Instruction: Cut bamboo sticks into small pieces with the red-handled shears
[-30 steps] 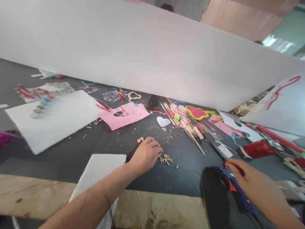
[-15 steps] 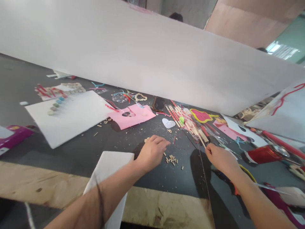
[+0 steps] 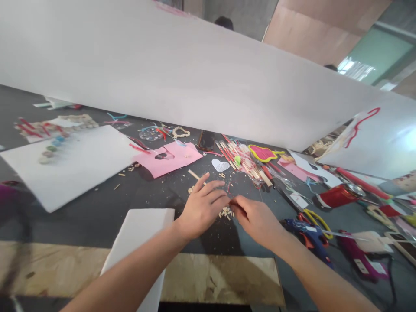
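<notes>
My left hand is over the dark tabletop with its fingers spread, and a thin pale stick shows just beyond its thumb. Close beside its fingertips, my right hand has its fingers curled together; whatever they may hold is hidden. Between and below the two hands lies a small pile of short cut stick pieces. Behind them are a white paper heart and a bundle of red and pale sticks.
A white board and pink sheet lie to the left, with a white foam block in front. Right are a blue glue gun, red can and purple glue gun. A white panel stands behind.
My right hand has moved left from the stick bundle to beside my left hand. My left hand's fingers have spread, and a pale stick now shows by its thumb. The view has shifted right.
</notes>
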The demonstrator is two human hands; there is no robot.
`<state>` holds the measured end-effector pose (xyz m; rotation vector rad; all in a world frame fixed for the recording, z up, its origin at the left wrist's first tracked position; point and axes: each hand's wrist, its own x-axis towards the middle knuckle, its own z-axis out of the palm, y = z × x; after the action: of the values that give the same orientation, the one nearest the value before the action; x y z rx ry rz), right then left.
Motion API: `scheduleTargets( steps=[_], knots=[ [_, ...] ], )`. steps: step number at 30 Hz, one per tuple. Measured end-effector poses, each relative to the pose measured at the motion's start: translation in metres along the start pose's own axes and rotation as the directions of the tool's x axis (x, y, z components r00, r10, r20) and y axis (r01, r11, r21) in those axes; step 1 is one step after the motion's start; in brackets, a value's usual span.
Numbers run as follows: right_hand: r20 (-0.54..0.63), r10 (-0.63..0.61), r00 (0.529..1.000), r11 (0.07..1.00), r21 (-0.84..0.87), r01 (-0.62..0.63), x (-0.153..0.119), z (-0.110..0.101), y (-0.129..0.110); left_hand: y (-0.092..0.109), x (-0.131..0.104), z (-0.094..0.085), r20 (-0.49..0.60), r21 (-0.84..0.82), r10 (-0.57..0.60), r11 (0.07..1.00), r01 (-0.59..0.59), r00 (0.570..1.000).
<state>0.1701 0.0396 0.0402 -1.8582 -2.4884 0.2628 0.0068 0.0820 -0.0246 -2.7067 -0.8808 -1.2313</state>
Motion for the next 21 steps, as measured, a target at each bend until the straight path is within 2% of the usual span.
scheduleTargets(
  steps=[4, 7, 9, 12, 16, 18, 21],
  knots=[
    [0.001, -0.080, 0.997, 0.994, 0.073, 0.079, -0.002, -0.011, 0.002, -0.001, 0.002, -0.004, 0.034, 0.008, -0.030, 1.000, 0.030, 0.999],
    [-0.024, -0.080, 0.997, 0.996, 0.044, 0.081, 0.004, -0.018, 0.016, -0.002, 0.001, -0.006, 0.052, 0.014, -0.043, 0.999, 0.042, 0.998],
    [-0.080, -0.022, 0.997, 1.000, -0.015, 0.021, 0.013, -0.023, 0.038, -0.006, -0.001, -0.005, 0.019, 0.021, -0.071, 0.997, 0.071, 0.997],
    [-0.173, 0.136, 0.975, 0.980, -0.124, -0.158, 0.034, -0.028, 0.086, -0.012, -0.003, -0.004, -0.068, 0.061, -0.143, 0.987, 0.147, 0.987],
    [-0.178, 0.265, 0.948, 0.931, -0.207, -0.300, 0.058, -0.026, 0.142, -0.018, -0.002, -0.006, -0.103, 0.116, -0.222, 0.965, 0.234, 0.970],
    [-0.173, 0.296, 0.939, 0.916, -0.227, -0.331, 0.066, -0.022, 0.155, -0.018, 0.000, -0.008, -0.103, 0.121, -0.248, 0.958, 0.259, 0.963],
    [-0.167, 0.314, 0.935, 0.910, -0.227, -0.346, 0.075, -0.014, 0.158, -0.018, 0.002, -0.009, -0.099, 0.094, -0.254, 0.960, 0.263, 0.962]
  ],
)
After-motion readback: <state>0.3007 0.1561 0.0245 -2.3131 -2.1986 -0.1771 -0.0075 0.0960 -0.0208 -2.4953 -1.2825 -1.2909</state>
